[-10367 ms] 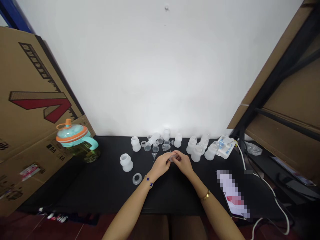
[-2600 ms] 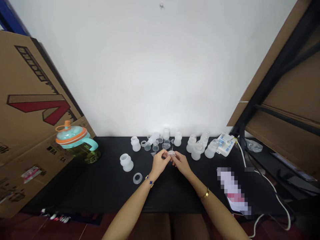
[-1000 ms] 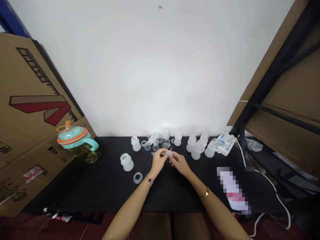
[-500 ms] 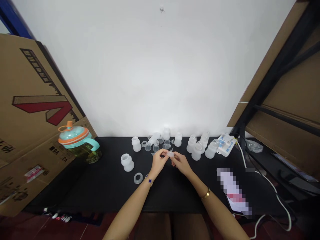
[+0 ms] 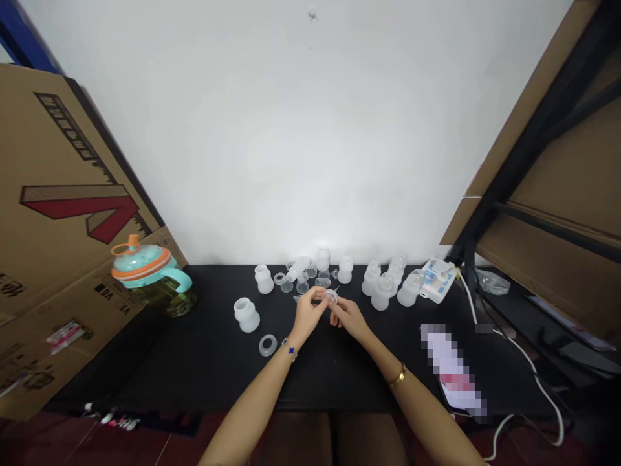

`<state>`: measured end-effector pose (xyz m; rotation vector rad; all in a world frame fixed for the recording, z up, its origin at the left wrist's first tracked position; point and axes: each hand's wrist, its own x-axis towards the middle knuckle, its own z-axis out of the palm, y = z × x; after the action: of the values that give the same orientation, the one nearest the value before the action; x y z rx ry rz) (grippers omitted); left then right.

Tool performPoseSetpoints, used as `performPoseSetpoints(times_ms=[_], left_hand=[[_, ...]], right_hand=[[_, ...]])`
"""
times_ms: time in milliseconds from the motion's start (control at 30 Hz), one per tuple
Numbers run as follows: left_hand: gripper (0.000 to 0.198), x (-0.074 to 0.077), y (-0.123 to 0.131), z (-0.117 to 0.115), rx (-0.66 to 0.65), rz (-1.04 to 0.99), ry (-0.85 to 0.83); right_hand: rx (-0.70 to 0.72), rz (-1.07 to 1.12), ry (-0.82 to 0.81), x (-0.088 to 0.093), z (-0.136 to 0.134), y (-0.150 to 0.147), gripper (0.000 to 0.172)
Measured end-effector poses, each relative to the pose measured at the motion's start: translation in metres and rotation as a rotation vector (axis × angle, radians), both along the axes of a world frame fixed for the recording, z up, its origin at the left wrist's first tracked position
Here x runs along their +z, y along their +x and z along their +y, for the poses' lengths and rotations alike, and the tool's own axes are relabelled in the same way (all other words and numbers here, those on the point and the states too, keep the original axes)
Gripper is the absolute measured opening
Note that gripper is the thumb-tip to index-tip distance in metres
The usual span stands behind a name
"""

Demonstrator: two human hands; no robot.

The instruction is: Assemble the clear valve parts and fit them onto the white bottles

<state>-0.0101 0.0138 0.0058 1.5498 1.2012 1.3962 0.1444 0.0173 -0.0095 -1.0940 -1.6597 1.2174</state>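
Note:
My left hand (image 5: pixel 309 312) and my right hand (image 5: pixel 350 317) meet over the middle of the black table. Pinched between their fingertips is a small translucent bottle ring (image 5: pixel 331 296), its round face turned partly up. Fingers cover part of its rim, and I cannot make out whether a teat sits inside. To the left of my left hand stands an open white bottle (image 5: pixel 247 315), with another translucent ring (image 5: pixel 268 345) lying flat in front of it. Just beyond my hands are loose clear caps (image 5: pixel 303 283) and an upright bottle (image 5: pixel 345 270).
Several capped bottles (image 5: pixel 383 292) stand at the right, beside a white power strip (image 5: pixel 436 281) with a cable. A phone (image 5: pixel 453 372) lies near the right front. On the left are a turquoise-lidded jug (image 5: pixel 155 278) and a cardboard box (image 5: pixel 72 213). A white wall rises behind.
The ring between my fingertips has tilted so that its round face shows more. My hands stay in nearly the same place.

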Motion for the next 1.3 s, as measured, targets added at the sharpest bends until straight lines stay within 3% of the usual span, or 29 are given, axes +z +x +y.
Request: performPoseSetpoints(times_ms=[367, 667, 1300], left_hand=[[0.026, 0.0003, 0.0008, -0.0011, -0.031, 0.008, 0.011], [0.020, 0.0010, 0.0016, -0.0041, 0.008, 0.100, 0.056], [0.012, -0.0011, 0.0026, -0.0034, -0.017, 0.166, 0.067]], right_hand=[[-0.072, 0.027, -0.056, 0.0007, 0.0029, 0.0006, 0.045], [-0.086, -0.026, 0.051, -0.0015, 0.0014, 0.0043, 0.031], [-0.114, -0.051, 0.088, 0.0054, -0.0018, 0.0030, 0.023]])
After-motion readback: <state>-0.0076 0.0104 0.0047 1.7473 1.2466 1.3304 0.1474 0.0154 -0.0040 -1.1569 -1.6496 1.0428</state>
